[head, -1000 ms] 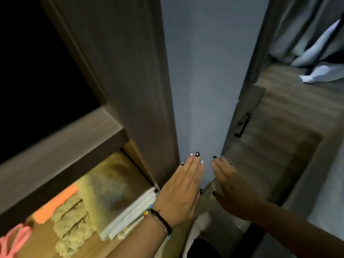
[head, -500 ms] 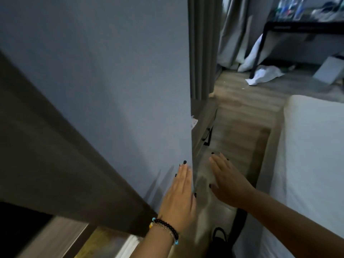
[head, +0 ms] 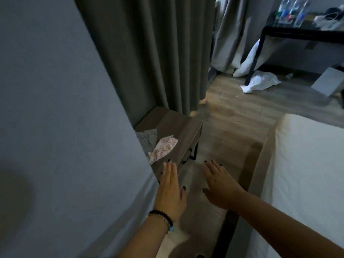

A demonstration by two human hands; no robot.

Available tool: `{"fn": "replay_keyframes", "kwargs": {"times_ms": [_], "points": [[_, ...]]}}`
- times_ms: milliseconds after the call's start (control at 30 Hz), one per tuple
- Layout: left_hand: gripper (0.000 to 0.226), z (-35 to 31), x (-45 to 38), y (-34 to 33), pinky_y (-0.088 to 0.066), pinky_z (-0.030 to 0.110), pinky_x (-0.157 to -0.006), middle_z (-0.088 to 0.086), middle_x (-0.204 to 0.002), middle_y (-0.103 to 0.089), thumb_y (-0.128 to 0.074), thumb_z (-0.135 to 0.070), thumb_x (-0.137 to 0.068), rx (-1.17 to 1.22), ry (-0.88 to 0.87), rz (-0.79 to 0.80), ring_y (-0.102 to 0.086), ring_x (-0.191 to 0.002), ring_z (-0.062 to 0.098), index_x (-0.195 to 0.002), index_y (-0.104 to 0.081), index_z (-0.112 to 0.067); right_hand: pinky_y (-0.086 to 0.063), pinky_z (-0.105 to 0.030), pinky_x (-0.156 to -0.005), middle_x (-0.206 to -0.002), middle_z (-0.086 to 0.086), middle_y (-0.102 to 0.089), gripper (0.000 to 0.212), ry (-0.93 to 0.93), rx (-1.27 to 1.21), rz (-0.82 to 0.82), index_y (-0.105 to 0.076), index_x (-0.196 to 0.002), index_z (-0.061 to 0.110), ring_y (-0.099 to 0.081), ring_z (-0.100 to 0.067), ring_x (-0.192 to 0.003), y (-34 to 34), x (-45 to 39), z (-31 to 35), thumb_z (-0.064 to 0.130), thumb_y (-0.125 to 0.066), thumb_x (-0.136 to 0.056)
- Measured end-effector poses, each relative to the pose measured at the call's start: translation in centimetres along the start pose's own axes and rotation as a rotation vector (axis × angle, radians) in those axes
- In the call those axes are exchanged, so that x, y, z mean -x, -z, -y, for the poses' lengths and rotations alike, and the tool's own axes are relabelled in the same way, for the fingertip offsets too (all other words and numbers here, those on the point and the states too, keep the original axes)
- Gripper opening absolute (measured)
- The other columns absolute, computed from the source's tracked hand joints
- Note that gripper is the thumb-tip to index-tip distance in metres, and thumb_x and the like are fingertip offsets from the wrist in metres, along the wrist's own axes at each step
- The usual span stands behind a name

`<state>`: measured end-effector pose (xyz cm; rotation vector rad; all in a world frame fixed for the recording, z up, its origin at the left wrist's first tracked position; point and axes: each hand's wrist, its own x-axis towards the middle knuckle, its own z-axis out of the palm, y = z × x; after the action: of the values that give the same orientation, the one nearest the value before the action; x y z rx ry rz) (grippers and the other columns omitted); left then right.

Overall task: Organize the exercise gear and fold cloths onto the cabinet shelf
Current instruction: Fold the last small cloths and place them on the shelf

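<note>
Now, cabinet door (head: 65, 108): grey panel filling the left.
Cloths (head: 161, 148): two patterned pieces on a low drawer unit (head: 178, 127) just past the door's edge.
Around: grey curtain (head: 158, 53), bed (head: 305, 164) at right, black desk (head: 290, 32) with bottles (head: 290, 10); labels unreadable.
Left hand (head: 170, 192): flat, fingers straight, at the door's edge.
Right hand (head: 219, 185): spread, holding nothing.

Dim bluish room, soft motion blur, wide-angle bending at edges
</note>
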<state>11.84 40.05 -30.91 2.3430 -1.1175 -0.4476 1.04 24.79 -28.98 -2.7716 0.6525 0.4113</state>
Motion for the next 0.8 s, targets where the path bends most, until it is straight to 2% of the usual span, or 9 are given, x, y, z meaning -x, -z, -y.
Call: {"fn": "replay_keyframes", "kwargs": {"times_ms": [133,333,567,667,800], "points": [[0.084,-0.5,-5.4,-1.2,0.009,0.026,-0.115,-0.007,-0.154,0.026,-0.048,-0.022,-0.096,0.067,0.144,-0.035,0.021,-0.145,0.013,-0.15,0.016,-0.013,0.005,-0.047,-0.117,-0.16,-0.013,0.006,0.081,0.079,0.101,0.107,0.003,-0.152,0.013,0.012,-0.032,-0.146,1.2,-4.1,-3.6,0.035,-0.048,-0.093],[0.087,1.3,-12.5,-2.4,0.012,0.026,-0.113,0.008,-0.16,0.017,-0.053,-0.018,-0.093,0.057,0.288,-0.066,0.019,-0.146,0.022,-0.151,0.011,-0.006,0.001,-0.046,-0.118,-0.16,-0.012,0.0,0.079,0.139,0.121,0.13,-0.003,-0.153,0.011,0.005,-0.031,-0.147,4.0,-11.6,-5.9,0.037,-0.05,-0.094],[0.09,4.5,-19.6,-3.7,0.007,0.035,-0.117,0.011,-0.16,0.013,-0.055,-0.023,-0.092,0.086,0.495,-0.085,0.015,-0.147,0.025,-0.151,0.011,-0.005,-0.004,-0.045,-0.12,-0.16,-0.013,-0.004,0.078,0.218,0.015,0.177,-0.006,-0.153,0.012,-0.001,-0.031,-0.148,5.9,-21.8,-6.2,0.034,-0.052,-0.093],[0.09,5.6,-22.4,-4.2,0.005,0.037,-0.119,0.011,-0.161,0.011,-0.055,-0.018,-0.09,0.134,0.58,-0.12,0.012,-0.148,0.025,-0.151,0.01,-0.005,-0.006,-0.045,-0.121,-0.16,-0.013,-0.006,0.078,0.24,0.001,0.208,-0.007,-0.153,0.012,-0.002,-0.032,-0.148,6.4,-26.2,-6.8,0.034,-0.053,-0.094],[0.089,6.1,-25.7,-4.5,0.0,0.037,-0.121,0.007,-0.161,0.014,-0.053,-0.022,-0.093,0.167,0.726,-0.105,0.01,-0.148,0.024,-0.151,0.013,-0.009,-0.011,-0.044,-0.12,-0.159,-0.012,-0.012,0.076,0.275,-0.002,0.226,-0.013,-0.152,0.014,-0.008,-0.031,-0.147,7.1,-31.2,-7.9,0.035,-0.055,-0.093]]}}
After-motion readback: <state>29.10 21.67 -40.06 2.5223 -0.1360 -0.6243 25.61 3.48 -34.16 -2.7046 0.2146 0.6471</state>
